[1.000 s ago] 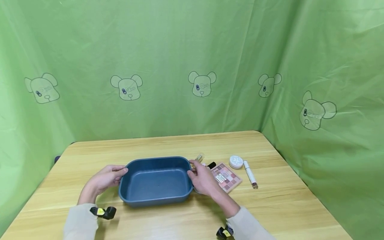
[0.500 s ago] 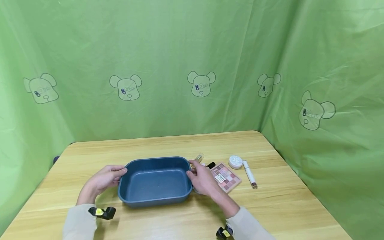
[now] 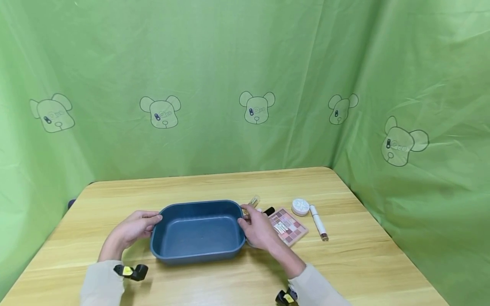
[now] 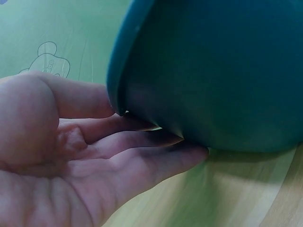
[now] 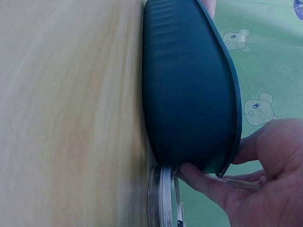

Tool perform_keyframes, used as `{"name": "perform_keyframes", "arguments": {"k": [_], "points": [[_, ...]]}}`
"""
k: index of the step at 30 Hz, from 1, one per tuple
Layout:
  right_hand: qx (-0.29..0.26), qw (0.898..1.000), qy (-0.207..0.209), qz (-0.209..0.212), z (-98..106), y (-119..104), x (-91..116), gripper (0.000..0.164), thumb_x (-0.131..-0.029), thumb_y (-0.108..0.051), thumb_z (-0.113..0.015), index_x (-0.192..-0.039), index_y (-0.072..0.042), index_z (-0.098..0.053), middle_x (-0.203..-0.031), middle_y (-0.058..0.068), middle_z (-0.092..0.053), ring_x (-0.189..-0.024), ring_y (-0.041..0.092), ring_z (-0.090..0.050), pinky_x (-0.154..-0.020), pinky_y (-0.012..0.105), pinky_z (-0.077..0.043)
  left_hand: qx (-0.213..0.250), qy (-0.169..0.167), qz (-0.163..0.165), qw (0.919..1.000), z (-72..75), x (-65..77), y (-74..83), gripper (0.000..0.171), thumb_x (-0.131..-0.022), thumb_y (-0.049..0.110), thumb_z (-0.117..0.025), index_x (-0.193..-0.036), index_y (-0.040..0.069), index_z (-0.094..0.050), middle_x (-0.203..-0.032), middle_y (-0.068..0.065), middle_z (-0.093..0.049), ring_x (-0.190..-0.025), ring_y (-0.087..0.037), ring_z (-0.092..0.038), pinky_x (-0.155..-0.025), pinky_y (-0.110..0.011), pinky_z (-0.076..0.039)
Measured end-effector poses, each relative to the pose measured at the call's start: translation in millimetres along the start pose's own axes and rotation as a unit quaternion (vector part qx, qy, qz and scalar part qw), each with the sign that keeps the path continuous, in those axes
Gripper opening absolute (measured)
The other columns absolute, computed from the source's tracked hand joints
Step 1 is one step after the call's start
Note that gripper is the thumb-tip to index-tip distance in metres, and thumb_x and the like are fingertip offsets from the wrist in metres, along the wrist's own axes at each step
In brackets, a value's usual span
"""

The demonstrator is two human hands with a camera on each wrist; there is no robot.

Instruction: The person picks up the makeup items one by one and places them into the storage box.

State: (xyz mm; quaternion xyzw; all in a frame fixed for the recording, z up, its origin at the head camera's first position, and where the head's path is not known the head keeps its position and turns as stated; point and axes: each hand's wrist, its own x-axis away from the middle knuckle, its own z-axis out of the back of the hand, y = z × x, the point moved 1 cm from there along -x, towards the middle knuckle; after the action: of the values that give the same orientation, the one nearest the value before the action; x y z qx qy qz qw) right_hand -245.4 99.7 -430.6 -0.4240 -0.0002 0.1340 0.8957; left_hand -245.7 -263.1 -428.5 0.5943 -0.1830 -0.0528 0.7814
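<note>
A dark blue plastic basin [image 3: 199,233], rectangular with rounded corners, sits on the wooden table with nothing in it. My left hand [image 3: 134,229] holds its left end. In the left wrist view, the thumb lies at the rim and the fingers [image 4: 175,161] reach against the outer wall. At the opposite end, my right hand [image 3: 258,229] grips the rim between thumb and fingers. Just right of that hand lies a pink eyeshadow palette [image 3: 289,227], partly covered by it. A clear round case [image 5: 163,198] stands close against the basin in the right wrist view.
Behind the right hand are a small clear tube [image 3: 254,200] and a black-capped item [image 3: 269,211]. Farther right lie a round white compact [image 3: 300,207] and a white tube with a brown end [image 3: 318,222]. Green curtains [image 3: 214,140] border the table [image 3: 191,187].
</note>
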Motion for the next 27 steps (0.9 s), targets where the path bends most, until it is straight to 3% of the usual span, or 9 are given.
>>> {"name": "perform_keyframes", "arguments": {"k": [9,15,22,27], "points": [[0.007,1.0,0.004,-0.003,0.2,-1.2,0.4,0.046,-0.101,-0.012,-0.059,-0.144,0.0,-0.051,-0.122,0.023,-0.071,-0.111,0.032,-0.071,-0.092,0.043,-0.062,-0.006,-0.003,-0.008,0.9999,0.9,-0.2,-2.9,0.054,-0.107,0.017,-0.048,-0.143,-0.022,-0.037,-0.101,-0.003,-0.069,-0.09,-0.007,-0.064,-0.087,-0.028,-0.06],[0.008,1.0,0.003,-0.004,0.9,-1.6,-0.5,0.046,-0.101,-0.012,-0.059,-0.145,0.0,-0.051,-0.121,0.023,-0.071,-0.111,0.032,-0.071,-0.092,0.043,-0.062,0.007,-0.018,-0.015,0.9997,2.5,-1.6,-2.8,0.052,-0.108,0.017,-0.046,-0.142,-0.021,-0.039,-0.079,0.005,-0.054,-0.076,-0.006,-0.056,-0.078,-0.024,-0.058],[0.002,1.0,0.001,-0.007,1.2,-1.1,-1.2,0.046,-0.101,-0.012,-0.059,-0.145,0.0,-0.051,-0.122,0.023,-0.071,-0.112,0.032,-0.071,-0.091,0.042,-0.062,-0.001,-0.013,-0.016,0.9998,2.5,-2.2,-3.0,0.052,-0.108,0.017,-0.046,-0.143,-0.021,-0.039,-0.089,0.002,-0.064,-0.082,-0.008,-0.061,-0.082,-0.026,-0.06],[0.001,1.0,-0.002,-0.01,0.7,-1.0,-0.7,0.045,-0.102,-0.012,-0.059,-0.144,-0.002,-0.051,-0.121,0.023,-0.071,-0.111,0.032,-0.071,-0.091,0.042,-0.062,0.003,-0.014,-0.014,0.9998,2.3,-1.7,-3.2,0.05,-0.108,0.016,-0.045,-0.141,-0.021,-0.041,-0.076,0.006,-0.05,-0.071,-0.006,-0.052,-0.073,-0.024,-0.056]]}}
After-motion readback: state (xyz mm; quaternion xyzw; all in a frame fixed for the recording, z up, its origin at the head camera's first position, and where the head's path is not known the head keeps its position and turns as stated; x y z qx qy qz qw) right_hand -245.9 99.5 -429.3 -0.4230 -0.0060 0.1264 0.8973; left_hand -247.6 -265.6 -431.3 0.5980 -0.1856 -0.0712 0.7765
